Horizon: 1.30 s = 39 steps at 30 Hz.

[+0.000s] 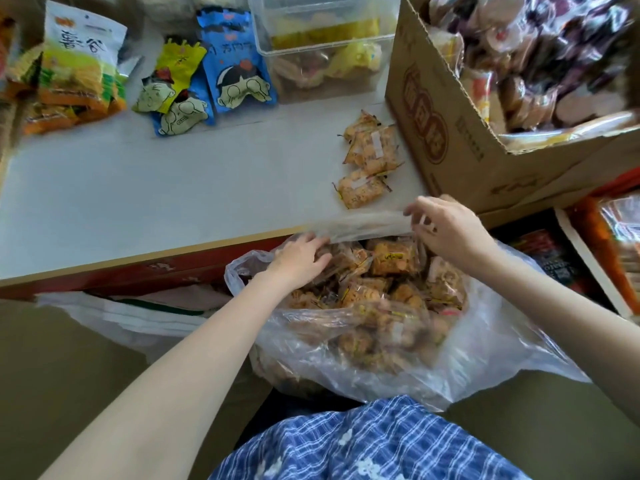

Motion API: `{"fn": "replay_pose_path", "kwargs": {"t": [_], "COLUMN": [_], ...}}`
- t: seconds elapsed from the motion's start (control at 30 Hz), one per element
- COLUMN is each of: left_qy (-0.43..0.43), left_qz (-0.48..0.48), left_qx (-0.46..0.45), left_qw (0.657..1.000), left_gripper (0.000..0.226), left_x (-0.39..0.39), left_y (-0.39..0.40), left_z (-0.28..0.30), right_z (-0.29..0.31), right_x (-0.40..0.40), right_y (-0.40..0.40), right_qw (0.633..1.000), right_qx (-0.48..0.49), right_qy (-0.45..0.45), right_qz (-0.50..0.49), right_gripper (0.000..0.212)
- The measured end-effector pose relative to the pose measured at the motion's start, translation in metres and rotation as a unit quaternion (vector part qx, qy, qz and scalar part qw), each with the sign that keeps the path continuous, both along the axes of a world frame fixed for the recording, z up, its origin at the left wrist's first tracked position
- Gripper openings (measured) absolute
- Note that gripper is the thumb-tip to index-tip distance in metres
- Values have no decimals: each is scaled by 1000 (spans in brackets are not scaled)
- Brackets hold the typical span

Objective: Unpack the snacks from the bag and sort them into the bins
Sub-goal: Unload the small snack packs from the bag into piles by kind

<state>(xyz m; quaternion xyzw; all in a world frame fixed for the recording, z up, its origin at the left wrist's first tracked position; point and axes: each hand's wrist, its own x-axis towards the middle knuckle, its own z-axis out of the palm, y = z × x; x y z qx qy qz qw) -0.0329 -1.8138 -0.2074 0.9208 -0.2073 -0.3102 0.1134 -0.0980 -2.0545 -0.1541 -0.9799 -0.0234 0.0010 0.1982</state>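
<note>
Head view takes in a pale table (138, 188) with a big cardboard box (460, 133) of wrapped goods at its right end and a clear plastic bin (322, 46), partly filled, behind. Below the table edge sits the clear bag (398, 348), heaped with small orange snack packets (391, 261), so most of the unpacking looks to be left. Only a few matching packets (367, 161) lie on the table near the box, not yet in any bin, and cartoon-faced pouches (207, 74) wait further left. Her right hand (446, 230) pinches the bag's far rim, holding it open; her left hand (301, 258) reaches in, fingers curling over packets, though whether it has gripped one I cannot tell.
</note>
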Motion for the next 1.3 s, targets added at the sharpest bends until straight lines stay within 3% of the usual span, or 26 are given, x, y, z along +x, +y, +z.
{"fn": "replay_pose_path", "kwargs": {"t": [0.07, 0.13, 0.23, 0.37, 0.47, 0.57, 0.63, 0.7, 0.8, 0.87, 0.93, 1.0, 1.17, 1.3], "left_qy": [-1, 1, 11, 21, 24, 31, 39, 49, 43, -31, -111, -136, -119, -136], "left_qz": [2, 0, -5, -8, 4, 17, 14, 7, -9, -30, -44, -51, -52, -100], "left_qx": [-5, -10, -16, -22, -30, -36, -35, -39, -27, -14, -13, -9, -8, -61], "left_qw": [1000, 1000, 1000, 1000, 999, 999, 999, 998, 999, 999, 993, 989, 991, 984], "left_gripper": [49, 49, 49, 49, 47, 44, 44, 45, 47, 49, 49, 48, 46, 55], "left_x": [-1, -2, 2, 6, 9, 12, 15, 19, 17, 11, 5, 2, 3, 8], "left_y": [-1, 0, 5, 7, 5, 1, -1, -2, 0, 4, 13, 23, 35, 21], "left_z": [0, -1, -1, -3, -8, -11, -13, -14, -10, -4, 0, 1, -2, -1], "right_z": [4, -13, -53, -61, -28, 22, 47, 53, 33, 16, 4, -3, -11, -36], "right_x": [17, 19, 1, -9, -2, 11, 26, 53, 112, 150, 176, 181, 88, -18], "right_y": [6, 17, 24, 21, 12, 7, 9, 8, -1, -6, -3, 1, 9, -23], "right_qw": [992, 953, 911, 926, 957, 987, 991, 991, 997, 994, 988, 984, 998, 995], "right_qx": [-53, -157, -275, -293, -195, -11, 82, 112, 35, -18, 2, 38, 1, -98], "right_qy": [105, 227, 271, 215, 194, 139, 103, 67, 8, 2, 22, 59, 59, 17], "right_qz": [54, 128, 143, 99, 91, 77, 37, -17, -64, -106, -154, -166, -11, 15], "right_gripper": [40, 55, 81, 60, 58, 57, 59, 60, 58, 58, 60, 58, 42, 53]}}
